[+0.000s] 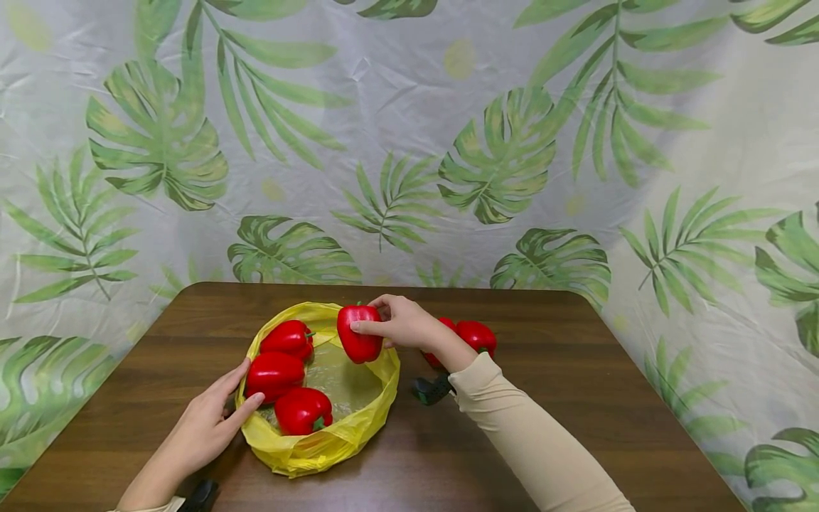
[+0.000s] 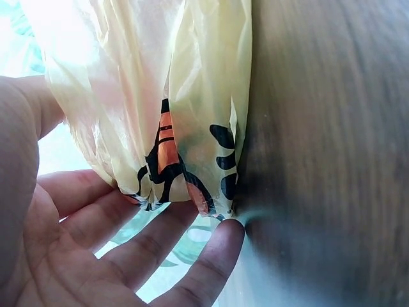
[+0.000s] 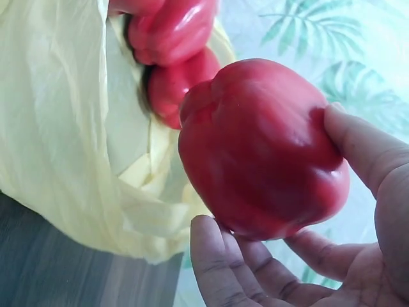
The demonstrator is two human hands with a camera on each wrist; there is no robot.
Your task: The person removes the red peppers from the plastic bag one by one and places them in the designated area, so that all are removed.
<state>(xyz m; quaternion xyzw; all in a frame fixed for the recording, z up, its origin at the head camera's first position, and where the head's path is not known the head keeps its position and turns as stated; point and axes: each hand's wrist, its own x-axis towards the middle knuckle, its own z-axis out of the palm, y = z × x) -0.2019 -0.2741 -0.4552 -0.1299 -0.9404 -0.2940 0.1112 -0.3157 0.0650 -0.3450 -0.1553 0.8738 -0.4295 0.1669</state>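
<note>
- Grips one red pepper (image 3: 259, 150) in the right hand (image 3: 367, 275), with thumb against one side and fingers along the lower edge.
- Displays glossy, lobed skin.
- Shows further red peppers (image 3: 176, 29) close together inside the open yellow bag (image 3: 54, 102), at upper left.
- Includes dark table (image 3: 70, 262) at lower left, beside the bag.
- Includes leaf-patterned cloth (image 3: 367, 77) behind, at right.

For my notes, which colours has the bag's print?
Black and orange print, clearest in the left wrist view.
</note>
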